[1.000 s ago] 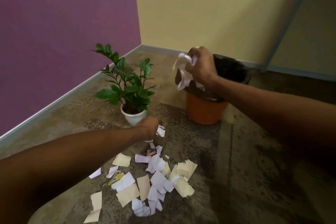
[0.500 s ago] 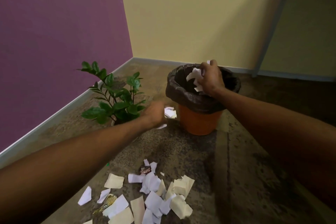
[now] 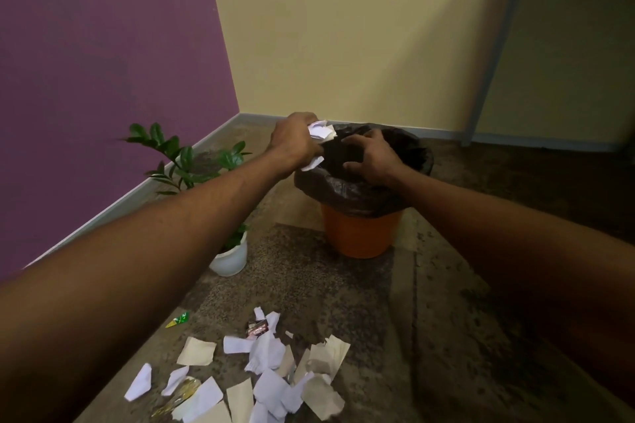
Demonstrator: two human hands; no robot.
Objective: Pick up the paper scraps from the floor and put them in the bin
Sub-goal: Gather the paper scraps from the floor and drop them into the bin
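Observation:
An orange bin [image 3: 359, 233] lined with a dark plastic bag [image 3: 347, 192] stands on the floor ahead. My left hand [image 3: 295, 142] is at the bin's left rim, shut on white paper scraps [image 3: 320, 130]. My right hand [image 3: 372, 161] hovers over the bin's mouth with fingers spread and nothing in it. Several white and cream paper scraps [image 3: 271, 374] lie scattered on the floor near me, with a small red wrapper [image 3: 257, 328] among them.
A potted green plant in a white pot [image 3: 231, 259] stands left of the bin, partly hidden by my left forearm. A purple wall runs along the left and a yellow wall behind. A green-yellow wrapper [image 3: 178, 319] lies on the floor.
My left hand rose with its scraps from beside the plant to the bin's rim. My right hand let its scraps go into the bin and now is spread open over it.

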